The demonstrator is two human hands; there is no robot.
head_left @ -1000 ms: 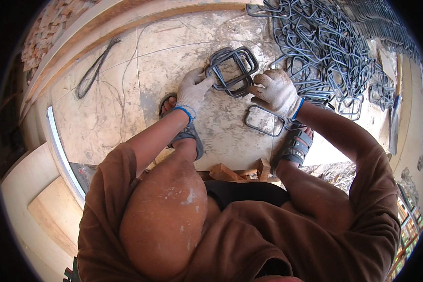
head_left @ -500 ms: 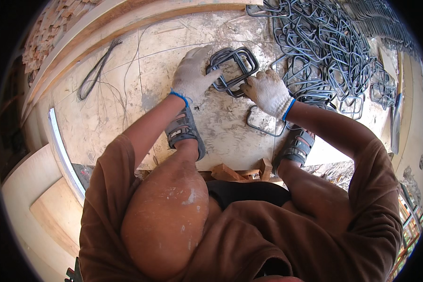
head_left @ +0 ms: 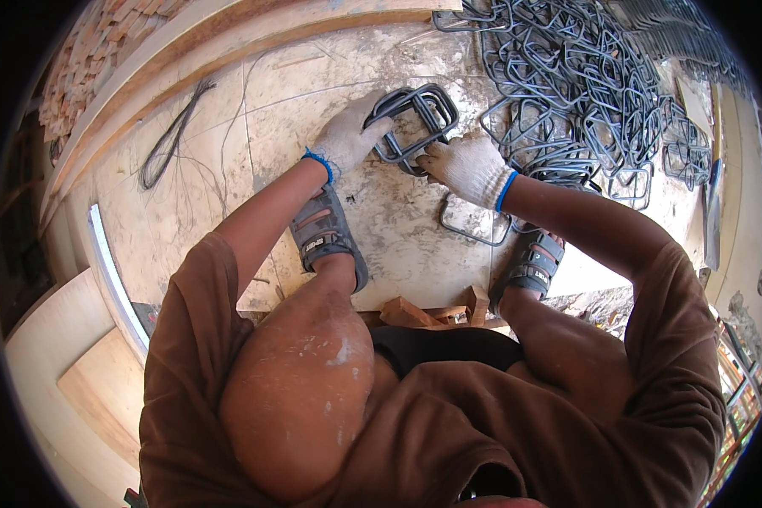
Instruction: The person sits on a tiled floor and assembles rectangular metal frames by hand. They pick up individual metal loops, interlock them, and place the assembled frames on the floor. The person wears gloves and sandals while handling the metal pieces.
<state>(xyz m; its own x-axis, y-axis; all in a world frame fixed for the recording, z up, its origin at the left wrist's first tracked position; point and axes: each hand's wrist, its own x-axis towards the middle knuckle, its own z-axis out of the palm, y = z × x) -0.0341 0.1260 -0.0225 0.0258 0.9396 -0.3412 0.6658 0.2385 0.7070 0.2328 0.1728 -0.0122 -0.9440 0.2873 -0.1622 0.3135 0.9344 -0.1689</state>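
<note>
Both my hands wear off-white knitted gloves with blue cuffs. Between them is a small stack of dark steel rebar stirrups [head_left: 440,110], bent into rounded rectangles and tilted a little. My left hand [head_left: 351,127] grips the left side of the stack, thumb over the bars and fingers mostly hidden beneath. At the lower right corner, my right hand [head_left: 470,169] has its fingers closed around the bars. A single loose stirrup [head_left: 474,234] lies on the floor below my right hand, close to my right sandal [head_left: 533,267].
A large tangled pile of stirrups [head_left: 567,85] covers the floor at the far right. Thin tie wire [head_left: 171,140] lies at the left, before long wooden boards [head_left: 254,38]. Wood blocks [head_left: 406,311] sit between my legs. My left sandal [head_left: 322,229] stands below my left hand.
My left hand's outstretched fingers have closed down around the stack's side. The right hand has shifted slightly left and down along the lower corner. The stack has tilted a little.
</note>
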